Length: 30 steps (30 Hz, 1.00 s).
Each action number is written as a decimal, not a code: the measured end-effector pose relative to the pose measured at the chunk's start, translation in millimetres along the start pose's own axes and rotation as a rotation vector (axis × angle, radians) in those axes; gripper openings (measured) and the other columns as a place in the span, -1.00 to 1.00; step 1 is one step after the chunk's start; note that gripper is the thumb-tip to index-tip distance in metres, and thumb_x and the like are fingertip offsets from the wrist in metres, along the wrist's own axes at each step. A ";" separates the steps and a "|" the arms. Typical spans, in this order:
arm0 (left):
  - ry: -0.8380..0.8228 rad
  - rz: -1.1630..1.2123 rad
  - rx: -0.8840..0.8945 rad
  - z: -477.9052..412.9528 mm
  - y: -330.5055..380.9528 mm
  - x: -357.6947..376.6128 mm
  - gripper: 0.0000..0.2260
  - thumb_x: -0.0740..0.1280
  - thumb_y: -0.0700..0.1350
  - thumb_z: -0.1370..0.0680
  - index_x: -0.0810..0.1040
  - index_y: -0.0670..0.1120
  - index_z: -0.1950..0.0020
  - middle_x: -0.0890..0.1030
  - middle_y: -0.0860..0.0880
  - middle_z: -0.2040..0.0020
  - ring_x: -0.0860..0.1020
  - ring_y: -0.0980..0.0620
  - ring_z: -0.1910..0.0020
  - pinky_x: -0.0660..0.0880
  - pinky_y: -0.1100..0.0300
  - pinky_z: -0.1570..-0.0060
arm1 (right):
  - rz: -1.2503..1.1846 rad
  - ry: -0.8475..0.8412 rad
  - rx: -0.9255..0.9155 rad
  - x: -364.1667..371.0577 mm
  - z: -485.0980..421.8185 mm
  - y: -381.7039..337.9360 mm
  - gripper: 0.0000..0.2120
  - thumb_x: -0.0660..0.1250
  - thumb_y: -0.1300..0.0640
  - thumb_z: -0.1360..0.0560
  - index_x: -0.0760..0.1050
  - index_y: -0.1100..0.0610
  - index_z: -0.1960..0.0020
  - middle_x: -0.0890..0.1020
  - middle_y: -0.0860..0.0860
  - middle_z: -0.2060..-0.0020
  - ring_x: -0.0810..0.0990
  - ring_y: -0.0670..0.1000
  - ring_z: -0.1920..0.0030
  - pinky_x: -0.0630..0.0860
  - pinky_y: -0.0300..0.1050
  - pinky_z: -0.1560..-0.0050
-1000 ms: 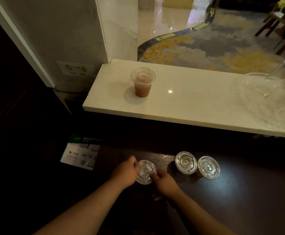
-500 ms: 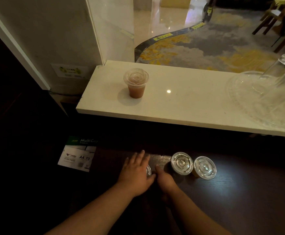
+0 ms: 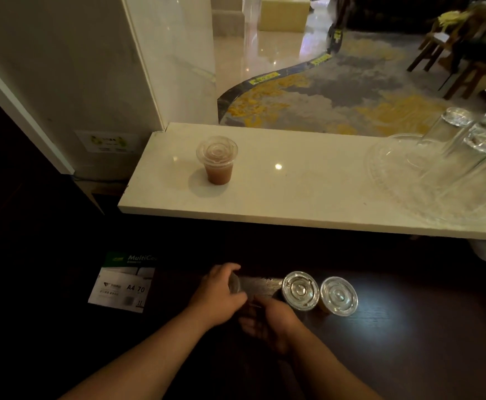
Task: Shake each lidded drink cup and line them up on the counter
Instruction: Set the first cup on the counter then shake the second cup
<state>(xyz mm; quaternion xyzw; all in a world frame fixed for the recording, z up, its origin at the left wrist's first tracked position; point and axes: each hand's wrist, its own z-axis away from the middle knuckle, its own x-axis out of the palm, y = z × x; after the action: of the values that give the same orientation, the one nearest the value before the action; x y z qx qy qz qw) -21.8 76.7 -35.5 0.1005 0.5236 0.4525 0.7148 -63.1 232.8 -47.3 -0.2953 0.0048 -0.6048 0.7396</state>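
One lidded cup of pinkish-brown drink (image 3: 217,160) stands alone on the white stone counter (image 3: 293,194), near its left end. Down on the dark wooden surface (image 3: 409,327), two more lidded cups stand side by side, the left one (image 3: 300,290) touching the right one (image 3: 338,295). My left hand (image 3: 221,295) is curled over the top of a third lidded cup (image 3: 234,283), of which only a sliver of clear lid shows. My right hand (image 3: 267,321) wraps the same cup from the near side, lower down.
A clear glass tray (image 3: 394,174) holding upturned drinking glasses (image 3: 449,131) fills the counter's right end. A ream of A4 paper (image 3: 123,281) lies at the left of the dark surface. A white wall pillar (image 3: 62,82) rises at the left.
My left hand went from flat on the lid to curled around the cup. My right hand slid back toward me along the cup's side. The other cups stayed put.
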 end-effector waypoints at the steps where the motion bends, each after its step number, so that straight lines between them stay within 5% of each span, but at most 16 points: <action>1: 0.009 0.136 0.003 2.2 8.3 -12.0 -0.43 0.47 0.02 -0.45 0.43 0.16 -0.45 0.47 -0.01 -0.43 0.50 0.00 -0.30 0.47 0.16 -0.21 | -0.003 -0.035 -0.006 2.9 6.6 -10.2 -0.63 0.14 0.04 -0.70 0.56 0.26 -0.28 0.65 0.23 -0.08 0.65 0.11 0.17 0.60 -0.04 0.08; 6: 0.104 0.557 0.181 21.5 75.2 -92.6 -0.55 0.45 0.09 -0.34 0.53 0.19 -0.23 0.62 0.04 -0.26 0.60 0.20 -0.11 0.48 0.44 0.07 | -0.058 -0.234 -0.168 31.5 62.4 -91.3 -0.66 0.34 0.01 -0.60 0.67 0.24 -0.18 0.68 0.26 0.05 0.70 0.10 0.34 0.70 -0.10 0.34; 11: 0.082 0.596 0.216 44.8 142.1 -187.7 -0.44 0.28 0.50 -0.37 0.57 0.20 -0.22 0.69 0.00 -0.17 0.71 0.05 -0.01 0.65 0.06 -0.01 | 0.146 -0.314 -0.608 71.9 149.1 -183.2 -0.63 0.44 0.11 -0.52 0.59 0.27 -0.26 0.70 0.21 0.05 0.68 0.11 0.25 0.67 -0.12 0.24; 15: -0.145 0.765 0.187 64.3 172.1 -243.0 -0.40 0.36 0.43 -0.45 0.61 0.03 -0.29 0.70 -0.21 -0.06 0.72 -0.16 0.19 0.69 0.02 0.23 | 0.244 -0.365 -0.851 89.9 204.8 -225.7 -0.67 0.38 0.34 -0.55 0.53 0.22 -0.31 0.68 0.20 -0.02 0.67 0.14 0.15 0.69 -0.01 0.11; 18: -0.135 0.781 0.333 75.2 180.0 -262.2 -0.38 0.57 0.20 -0.39 0.52 0.10 -0.40 0.63 -0.18 -0.28 0.73 -0.20 -0.05 0.71 -0.11 -0.04 | 0.266 -0.358 -0.838 95.2 225.4 -235.5 -0.65 0.40 0.18 -0.58 0.53 0.24 -0.34 0.65 0.24 -0.01 0.65 0.20 0.21 0.68 0.02 0.16; 21: -0.165 0.767 0.433 81.9 183.3 -267.5 -0.36 0.63 0.01 -0.42 0.48 0.19 -0.45 0.55 -0.08 -0.39 0.71 -0.12 -0.17 0.69 -0.01 -0.04 | 0.268 -0.288 -0.821 96.6 234.1 -239.5 -0.64 0.44 0.07 -0.56 0.59 0.28 -0.25 0.67 0.25 0.03 0.65 0.19 0.26 0.66 0.00 0.21; 26: -0.117 0.746 0.304 85.7 193.3 -266.8 -0.48 0.42 0.31 -0.53 0.52 0.09 -0.39 0.62 -0.23 -0.27 0.74 -0.27 -0.06 0.70 -0.16 -0.10 | 0.266 -0.382 -0.884 94.7 236.2 -237.2 -0.71 0.44 0.24 -0.51 0.63 0.19 -0.23 0.69 0.24 -0.17 0.71 0.21 -0.05 0.67 0.01 0.05; 30: -0.141 0.782 0.415 82.6 187.8 -269.1 -0.41 0.60 0.18 -0.37 0.56 0.16 -0.37 0.62 -0.14 -0.33 0.74 -0.13 -0.10 0.69 0.00 0.04 | 0.252 -0.342 -0.843 97.3 234.0 -232.6 -0.70 0.44 0.12 -0.56 0.62 0.19 -0.26 0.69 0.25 -0.08 0.68 0.22 0.14 0.66 0.02 0.10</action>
<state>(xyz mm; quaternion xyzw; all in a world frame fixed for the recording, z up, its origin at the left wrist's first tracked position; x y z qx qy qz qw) -65.5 8.7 293.1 0.4626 0.4760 0.5663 0.4886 -159.2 224.6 282.9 -0.6624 0.1642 -0.3981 0.6130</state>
